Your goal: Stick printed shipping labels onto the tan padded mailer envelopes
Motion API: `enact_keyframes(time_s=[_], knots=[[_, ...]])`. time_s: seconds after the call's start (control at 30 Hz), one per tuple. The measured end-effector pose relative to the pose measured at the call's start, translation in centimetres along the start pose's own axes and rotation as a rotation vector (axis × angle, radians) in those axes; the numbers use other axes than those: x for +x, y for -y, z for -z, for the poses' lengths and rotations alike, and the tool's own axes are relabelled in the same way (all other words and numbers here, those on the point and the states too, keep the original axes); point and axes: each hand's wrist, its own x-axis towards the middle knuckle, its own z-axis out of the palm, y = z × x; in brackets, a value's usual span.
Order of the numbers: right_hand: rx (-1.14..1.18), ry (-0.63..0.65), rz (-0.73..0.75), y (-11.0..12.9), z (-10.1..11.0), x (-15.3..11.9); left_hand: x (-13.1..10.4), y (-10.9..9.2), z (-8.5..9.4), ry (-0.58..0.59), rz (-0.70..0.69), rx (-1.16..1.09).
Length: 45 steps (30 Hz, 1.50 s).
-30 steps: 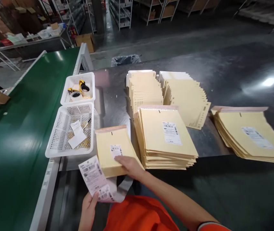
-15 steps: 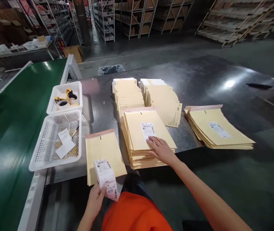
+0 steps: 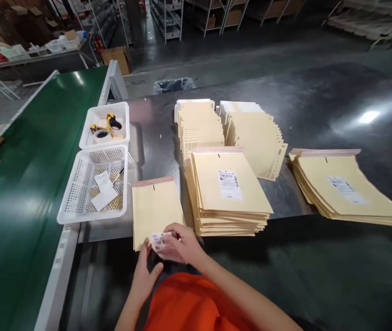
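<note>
My right hand (image 3: 186, 247) pinches a strip of printed shipping labels (image 3: 161, 243) over the lower part of a padded envelope (image 3: 156, 202). At the lower left edge of that envelope is my left hand (image 3: 144, 276), thumb and fingers apart, its fingertips close to the strip's left end. To the right stands a thick stack of padded envelopes (image 3: 230, 181); its top one bears a shipping label (image 3: 229, 185). Farther right lies a smaller stack of envelopes (image 3: 347, 184), also labelled on top.
Behind the stacks stand two rows of upright envelopes (image 3: 254, 138). On the left are a white basket (image 3: 68, 202) with papers and another basket (image 3: 87, 133) with tape dispensers (image 3: 113, 124). A green conveyor belt (image 3: 44, 151) runs along the metal table (image 3: 161, 115).
My right hand has left the thick stack's top label and moved left and down to the label strip. My left hand has let go of the strip and spread its fingers. The view has shifted.
</note>
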Motion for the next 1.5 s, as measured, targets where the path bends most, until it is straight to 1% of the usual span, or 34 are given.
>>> enact_keyframes(time_s=[0.03,0.07,0.13,0.2,0.23,0.3,0.33,0.4,0.47,0.53,0.6,0.63,0.67,0.7,0.73,0.77,0.8,0.87,0.9,0.93,0.97,1.03,1.07,1.1,1.2,1.23,1.27,1.33,1.4,1.43,1.47,1.5], knots=[[-0.062,0.042,0.058,-0.1,-0.5,-0.3,0.7,-0.1,0.2,-0.044,0.019,-0.101],[-0.117,0.079,0.112,-0.2,-0.9,-0.7,1.5,-0.4,0.3,-0.053,0.041,-0.186],[-0.218,0.095,0.184,-0.6,-1.5,-0.9,3.2,-1.1,0.2,-0.033,0.082,-0.271],[-0.271,0.045,0.184,-1.5,-1.8,-0.2,4.4,-1.2,-0.2,-0.055,0.13,-0.279],[-0.272,0.018,0.164,-2.1,-2.0,0.5,4.8,-0.8,-0.5,-0.086,0.156,-0.281],[-0.266,-0.058,0.098,-3.8,-2.2,2.9,4.9,0.7,-1.3,-0.151,0.216,-0.294],[-0.274,-0.107,0.06,-4.9,-2.3,4.4,4.6,1.9,-1.7,-0.174,0.25,-0.299],[-0.325,-0.212,-0.009,-7.2,-2.7,7.4,3.0,4.3,-2.5,-0.184,0.32,-0.302],[-0.377,-0.289,-0.052,-9.3,-3.2,9.8,0.5,6.5,-3.0,-0.151,0.383,-0.287],[-0.461,-0.303,-0.04,-10.9,-3.7,11.1,-2.5,7.8,-3.2,-0.089,0.424,-0.252],[-0.605,-0.283,0.003,-11.8,-4.2,11.2,-4.9,8.0,-2.8,-0.03,0.437,-0.21],[-0.688,-0.271,0.024,-12.0,-4.5,10.9,-5.6,7.7,-2.5,-0.014,0.42,-0.181],[-0.768,-0.266,0.038,-12.2,-4.8,10.3,-5.8,7.3,-2.0,-0.021,0.38,-0.135],[-0.84,-0.263,0.048,-12.4,-5.1,9.6,-5.5,6.8,-1.4,-0.053,0.323,-0.073],[-0.908,-0.238,0.081,-12.6,-5.5,8.8,-4.7,6.3,-0.7,-0.098,0.261,-0.003],[-0.967,-0.173,0.154,-12.7,-5.7,8.0,-3.6,5.9,0.0,-0.148,0.202,0.067],[-1.011,-0.058,0.267,-12.9,-5.9,7.3,-2.3,5.7,0.7,-0.193,0.164,0.123],[-1.042,0.247,0.52,-13.2,-5.9,6.8,0.3,5.7,2.0,-0.222,0.163,0.154],[-1.043,0.35,0.579,-13.3,-5.6,7.0,1.3,5.8,2.4,-0.218,0.174,0.151],[-1.055,0.375,0.559,-13.3,-5.2,7.5,2.1,6.1,2.7,-0.211,0.181,0.146],[-1.079,0.326,0.467,-13.2,-4.7,8.1,2.6,6.4,2.9,-0.204,0.185,0.141],[-1.128,0.158,0.234,-12.9,-3.8,8.9,2.9,6.8,2.9,-0.196,0.188,0.124],[-1.134,0.135,0.19,-12.7,-3.5,8.8,2.9,6.8,2.9,-0.191,0.19,0.113],[-1.125,0.181,0.219,-12.5,-3.4,8.3,2.9,6.7,2.8,-0.187,0.192,0.1],[-1.034,0.483,0.458,-12.2,-4.3,5.2,2.3,5.8,3.1,-0.178,0.191,0.063],[-1.001,0.54,0.487,-12.0,-4.8,4.2,1.9,5.4,3.5,-0.176,0.185,0.054],[-0.961,0.563,0.477,-11.8,-5.1,3.5,1.2,4.9,4.0,-0.175,0.179,0.047],[-0.818,0.554,0.42,-10.8,-5.1,3.2,-0.5,3.9,5.0,-0.182,0.177,0.036],[-0.65,0.524,0.394,-9.0,-4.0,4.0,-2.1,3.2,5.9,-0.199,0.188,0.033],[-0.58,0.481,0.399,-7.7,-2.9,4.5,-2.7,2.9,6.1,-0.205,0.185,0.036],[-0.529,0.405,0.415,-6.2,-1.4,4.8,-2.9,2.8,6.1,-0.203,0.169,0.044],[-0.499,0.293,0.444,-4.5,0.4,4.9,-2.7,2.8,5.8,-0.191,0.141,0.059]])
